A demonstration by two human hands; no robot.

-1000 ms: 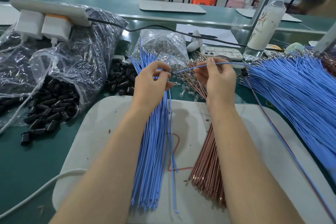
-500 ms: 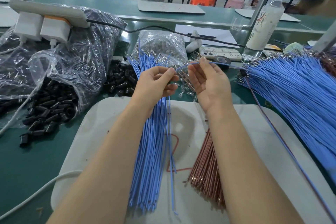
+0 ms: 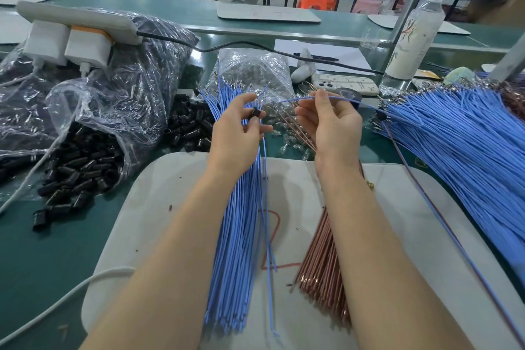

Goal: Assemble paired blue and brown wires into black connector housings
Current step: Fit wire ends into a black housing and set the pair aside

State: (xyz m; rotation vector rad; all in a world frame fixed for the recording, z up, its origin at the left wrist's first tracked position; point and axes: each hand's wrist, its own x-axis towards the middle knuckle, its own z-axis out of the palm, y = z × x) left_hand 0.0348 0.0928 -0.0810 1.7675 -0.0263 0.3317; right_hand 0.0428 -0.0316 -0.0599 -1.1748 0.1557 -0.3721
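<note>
My left hand (image 3: 237, 133) pinches a small black connector housing (image 3: 256, 113) between thumb and fingertips, above a long bundle of blue wires (image 3: 235, 250) lying on the white mat (image 3: 147, 207). My right hand (image 3: 329, 122) holds a single blue wire (image 3: 343, 99) near its tip; that wire arcs right and runs down across the mat with a brown wire beside it. A bundle of brown wires (image 3: 321, 273) lies under my right forearm. The wire tip and the housing are a short gap apart.
Loose black housings (image 3: 76, 176) spill from a plastic bag at the left, more (image 3: 187, 125) sit behind the blue bundle. A bag of metal terminals (image 3: 252, 71), a phone (image 3: 345, 84), a bottle (image 3: 413, 34), a power strip (image 3: 74, 23) and a large blue wire heap (image 3: 468, 150) surround the mat.
My hands have drawn a little apart. The black housing now shows in my left fingertips, and my right hand has closed on the blue wire's end.
</note>
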